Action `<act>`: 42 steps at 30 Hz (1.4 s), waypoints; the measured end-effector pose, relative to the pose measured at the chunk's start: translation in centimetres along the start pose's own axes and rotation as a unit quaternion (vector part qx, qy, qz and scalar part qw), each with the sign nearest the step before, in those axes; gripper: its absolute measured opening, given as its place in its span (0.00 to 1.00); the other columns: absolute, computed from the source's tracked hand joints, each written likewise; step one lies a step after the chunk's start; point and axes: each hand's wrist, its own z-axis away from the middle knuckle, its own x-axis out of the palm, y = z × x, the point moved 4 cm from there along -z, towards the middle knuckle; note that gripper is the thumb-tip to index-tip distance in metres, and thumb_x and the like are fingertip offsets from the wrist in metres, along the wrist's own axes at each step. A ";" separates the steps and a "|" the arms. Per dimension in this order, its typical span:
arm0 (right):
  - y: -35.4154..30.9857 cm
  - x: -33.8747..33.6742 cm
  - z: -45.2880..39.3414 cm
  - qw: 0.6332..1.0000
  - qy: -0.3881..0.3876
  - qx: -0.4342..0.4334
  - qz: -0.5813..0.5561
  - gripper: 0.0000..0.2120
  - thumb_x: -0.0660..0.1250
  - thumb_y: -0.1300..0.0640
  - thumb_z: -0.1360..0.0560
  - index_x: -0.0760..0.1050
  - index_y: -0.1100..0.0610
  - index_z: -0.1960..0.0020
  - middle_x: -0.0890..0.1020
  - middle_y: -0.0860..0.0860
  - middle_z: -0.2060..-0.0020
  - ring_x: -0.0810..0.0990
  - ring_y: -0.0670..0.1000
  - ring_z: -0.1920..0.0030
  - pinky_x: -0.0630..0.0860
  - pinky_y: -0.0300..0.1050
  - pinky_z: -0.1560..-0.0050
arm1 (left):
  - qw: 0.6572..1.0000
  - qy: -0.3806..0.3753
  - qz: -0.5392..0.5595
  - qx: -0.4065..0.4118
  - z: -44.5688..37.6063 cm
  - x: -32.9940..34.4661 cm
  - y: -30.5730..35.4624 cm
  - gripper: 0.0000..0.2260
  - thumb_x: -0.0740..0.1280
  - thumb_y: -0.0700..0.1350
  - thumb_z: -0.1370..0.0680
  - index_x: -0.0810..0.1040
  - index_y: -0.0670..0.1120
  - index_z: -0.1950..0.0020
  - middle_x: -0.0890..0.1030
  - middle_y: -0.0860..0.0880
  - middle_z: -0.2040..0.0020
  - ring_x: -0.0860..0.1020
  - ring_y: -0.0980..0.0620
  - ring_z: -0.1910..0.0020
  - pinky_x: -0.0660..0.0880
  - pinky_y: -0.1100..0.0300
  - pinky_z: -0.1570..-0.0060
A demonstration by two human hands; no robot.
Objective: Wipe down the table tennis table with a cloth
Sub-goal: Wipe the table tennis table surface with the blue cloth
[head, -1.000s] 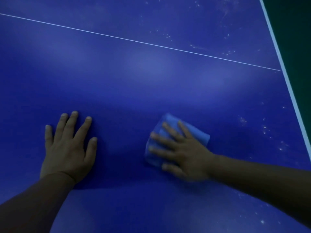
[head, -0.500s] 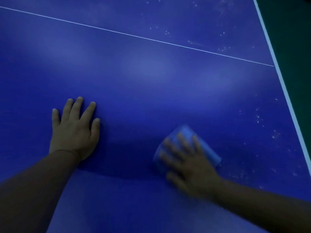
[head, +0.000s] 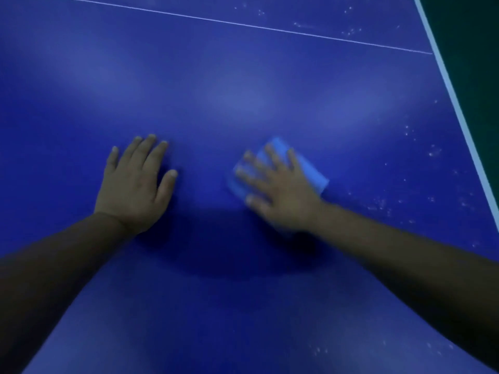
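The blue table tennis table [head: 243,85] fills the view, with a thin white line across its far part. A folded light blue cloth [head: 310,171] lies flat on it, right of centre. My right hand [head: 280,190] presses down on the cloth with spread, straight fingers; it is motion-blurred and covers most of the cloth. My left hand [head: 136,182] rests flat on the bare table surface to the left, fingers straight, holding nothing.
The table's white-edged right side [head: 456,103] runs diagonally, with dark green floor [head: 475,36] beyond it. White dust specks [head: 432,152] dot the surface near that edge and beyond the white line [head: 243,24].
My right hand slid the cloth toward me and right, then back away and left. My left hand stayed flat on the table. The view shifted slightly.
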 end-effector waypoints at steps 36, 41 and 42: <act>-9.7 -0.4 21.0 0.992 -0.115 0.039 0.017 0.29 0.48 0.37 0.20 0.54 0.44 0.22 0.56 0.50 0.21 0.52 0.64 0.21 0.45 0.69 0.26 | 0.992 -0.104 0.015 0.071 24.6 0.0 -0.9 0.29 0.48 0.57 0.19 0.67 0.42 0.24 0.61 0.40 0.22 0.55 0.41 0.21 0.49 0.35 0.25; -8.7 0.4 13.8 0.909 -0.052 0.412 -0.027 0.29 0.43 0.36 0.18 0.47 0.43 0.19 0.46 0.45 0.19 0.40 0.58 0.20 0.39 0.67 0.25 | 0.992 -0.106 0.034 0.062 24.6 0.0 -1.1 0.30 0.46 0.58 0.20 0.64 0.44 0.23 0.59 0.42 0.21 0.51 0.44 0.20 0.44 0.39 0.24; -10.8 0.9 12.7 0.908 -0.046 0.416 -0.018 0.29 0.44 0.37 0.18 0.47 0.43 0.19 0.46 0.46 0.19 0.41 0.59 0.20 0.40 0.68 0.25 | 0.992 -0.107 0.037 0.057 24.6 0.0 -1.2 0.30 0.46 0.58 0.20 0.64 0.44 0.22 0.58 0.42 0.20 0.51 0.45 0.20 0.44 0.40 0.23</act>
